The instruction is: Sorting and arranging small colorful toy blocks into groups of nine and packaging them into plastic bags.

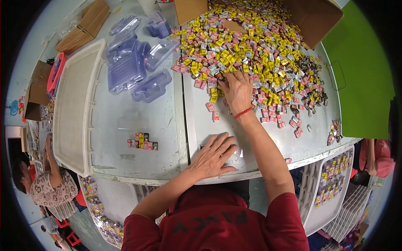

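Observation:
My left hand [212,158] lies flat near the table's front edge with its fingers spread. Some clear plastic [240,154] shows beside its fingertips; what lies under the palm is hidden. Farther out, my right hand [238,90], with a red bead bracelet [243,112] at the wrist, reaches into the near edge of a big heap of small boxes [268,50] in yellow, pink, dark and silver. Its fingers are bent down and drawn together among the boxes; what they grip is mostly hidden. Several pink boxes [215,116] lie loose just below that hand.
Clear bluish plastic trays [125,69] are stacked at the back left. A small block of boxes [143,141] sits on the left table, beside a white plastic crate [75,108]. Cardboard flaps [312,21] flank the heap. Filled trays [335,180] stand below at right. A co-worker [52,184] sits at left.

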A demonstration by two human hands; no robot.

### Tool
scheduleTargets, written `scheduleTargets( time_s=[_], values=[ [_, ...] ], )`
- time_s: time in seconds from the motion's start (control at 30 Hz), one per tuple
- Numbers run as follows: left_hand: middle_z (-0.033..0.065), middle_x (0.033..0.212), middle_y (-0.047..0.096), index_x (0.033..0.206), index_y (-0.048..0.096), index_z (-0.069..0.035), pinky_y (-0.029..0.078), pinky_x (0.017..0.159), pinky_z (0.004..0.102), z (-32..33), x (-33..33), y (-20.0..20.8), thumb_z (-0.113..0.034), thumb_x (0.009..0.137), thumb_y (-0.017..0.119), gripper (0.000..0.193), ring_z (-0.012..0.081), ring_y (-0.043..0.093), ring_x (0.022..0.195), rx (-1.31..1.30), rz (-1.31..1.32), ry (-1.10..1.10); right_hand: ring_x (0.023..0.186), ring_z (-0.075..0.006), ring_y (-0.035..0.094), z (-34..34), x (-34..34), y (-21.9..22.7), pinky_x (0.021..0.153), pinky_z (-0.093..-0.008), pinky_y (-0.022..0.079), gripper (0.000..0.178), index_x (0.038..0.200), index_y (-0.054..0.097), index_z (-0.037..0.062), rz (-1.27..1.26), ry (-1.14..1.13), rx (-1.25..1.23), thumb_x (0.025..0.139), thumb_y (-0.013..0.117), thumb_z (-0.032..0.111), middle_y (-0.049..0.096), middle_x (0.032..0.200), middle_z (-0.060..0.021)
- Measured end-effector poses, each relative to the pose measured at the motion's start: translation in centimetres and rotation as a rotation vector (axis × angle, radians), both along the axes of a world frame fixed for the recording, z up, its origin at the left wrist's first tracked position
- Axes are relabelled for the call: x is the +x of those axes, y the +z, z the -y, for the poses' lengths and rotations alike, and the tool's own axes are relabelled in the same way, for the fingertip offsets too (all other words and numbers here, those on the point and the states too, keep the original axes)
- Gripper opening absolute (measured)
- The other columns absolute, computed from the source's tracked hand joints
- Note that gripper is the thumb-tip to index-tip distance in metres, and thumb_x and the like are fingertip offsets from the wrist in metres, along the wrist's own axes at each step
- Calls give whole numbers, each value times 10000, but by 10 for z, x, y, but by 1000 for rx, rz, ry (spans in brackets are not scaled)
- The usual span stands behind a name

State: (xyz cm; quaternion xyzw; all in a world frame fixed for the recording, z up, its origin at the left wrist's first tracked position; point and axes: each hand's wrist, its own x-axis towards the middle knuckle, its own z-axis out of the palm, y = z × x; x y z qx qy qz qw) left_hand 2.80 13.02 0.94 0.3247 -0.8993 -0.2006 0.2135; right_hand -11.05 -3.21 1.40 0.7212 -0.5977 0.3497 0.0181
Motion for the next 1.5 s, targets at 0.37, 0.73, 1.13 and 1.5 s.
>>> scheduleTargets(
  time_s=[0.37,0.73,1.13,1.5],
  values=[
    [142,1290,473,1189,528,-1,298,1037,443,11,-2,1,-418,761,669,614,321,397,1243,-74,52,47,821,-294,621,-147,-60,52,747,-370,491,219,923,663,29,29,217,259,747,743,131,663,864,-110],
    [111,1342,454,1281,492,-36,285,1057,434,1,-3,-2,-404,756,686,670,295,381,1276,-123,142,68,739,-294,591,-184,-34,24,673,-390,468,116,742,620,51,-115,-4,271,687,683,133,603,737,-116],
    [125,1352,425,1256,510,-21,345,1002,454,2,-3,-5,-348,707,725,674,325,379,1261,-123,73,60,753,-299,607,-184,-34,31,701,-375,493,170,736,604,37,-212,-7,382,683,718,153,623,774,-134],
    [130,1341,438,1241,510,-8,338,1007,465,2,-3,-3,-361,725,714,658,333,385,1258,-124,66,52,777,-253,612,-198,-31,11,687,-318,491,179,927,656,41,-23,84,139,751,688,40,633,938,-76]
  ],
)
